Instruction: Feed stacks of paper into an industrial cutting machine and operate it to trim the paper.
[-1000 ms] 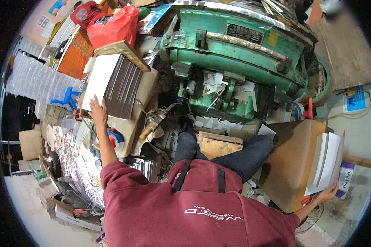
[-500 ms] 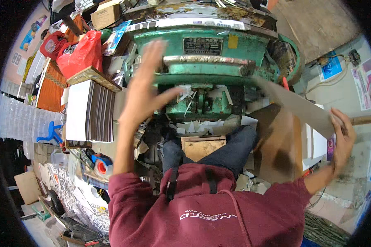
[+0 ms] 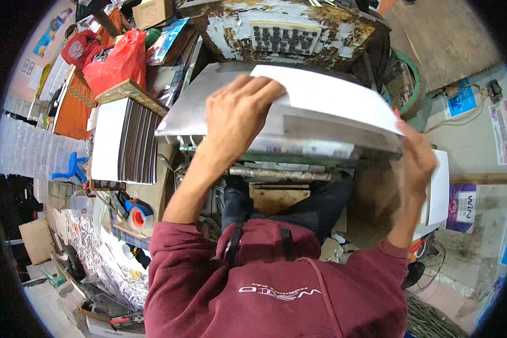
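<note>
A white sheet of card [image 3: 332,96] spans the metal platen [image 3: 191,104] of a green press in front of me. My left hand [image 3: 236,112] is at the sheet's left end, its fingers bent and closed over the edge. At the sheet's right end is my right hand [image 3: 418,160], fingers closed at the corner; the hand is partly blurred. Behind the sheet stands the upright bed of the press with a dark cutting form [image 3: 284,39] on its worn, flaking surface. A grey, blurred area under the sheet hides part of the platen's front edge.
On the left stands a stack of white-faced card [image 3: 108,141], below a red plastic bag [image 3: 118,62]. A tape roll [image 3: 139,217] lies nearer me. At right are more white sheets [image 3: 438,186], a fan [image 3: 428,267] and the press's green wheel [image 3: 408,79].
The press has opened, exposing its platen and cutting form. My left hand has come right and down onto the sheet, and my right hand has moved inward and up with its end.
</note>
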Available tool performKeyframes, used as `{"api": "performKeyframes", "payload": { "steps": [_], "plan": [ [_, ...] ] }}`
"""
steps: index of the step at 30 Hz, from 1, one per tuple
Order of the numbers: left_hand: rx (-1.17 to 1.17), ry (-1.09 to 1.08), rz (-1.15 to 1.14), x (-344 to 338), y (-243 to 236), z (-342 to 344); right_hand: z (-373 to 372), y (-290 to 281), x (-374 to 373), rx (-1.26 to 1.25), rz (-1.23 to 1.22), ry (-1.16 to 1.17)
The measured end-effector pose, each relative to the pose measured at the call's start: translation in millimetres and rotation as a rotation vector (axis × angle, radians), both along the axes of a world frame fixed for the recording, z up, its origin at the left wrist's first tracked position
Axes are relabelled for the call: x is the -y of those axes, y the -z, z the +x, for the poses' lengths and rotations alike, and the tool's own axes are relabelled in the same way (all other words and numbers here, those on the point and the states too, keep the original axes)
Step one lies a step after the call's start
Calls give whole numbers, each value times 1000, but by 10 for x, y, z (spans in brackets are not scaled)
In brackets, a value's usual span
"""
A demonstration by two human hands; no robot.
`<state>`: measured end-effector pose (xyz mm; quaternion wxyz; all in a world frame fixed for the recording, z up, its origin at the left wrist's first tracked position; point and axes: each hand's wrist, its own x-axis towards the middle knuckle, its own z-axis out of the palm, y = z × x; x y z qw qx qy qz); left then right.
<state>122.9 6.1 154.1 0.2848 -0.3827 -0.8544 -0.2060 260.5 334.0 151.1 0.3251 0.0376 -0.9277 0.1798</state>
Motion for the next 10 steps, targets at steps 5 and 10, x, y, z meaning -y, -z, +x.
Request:
{"api": "performKeyframes", "payload": {
  "steps": [5,10],
  "plan": [
    [476,-157,-119,270,1199,163,-172,1161,111,538,-413,-66],
    [522,-452,233,1026,1333,492,-353,1486,321,537,-440,-14]
  ]
}}
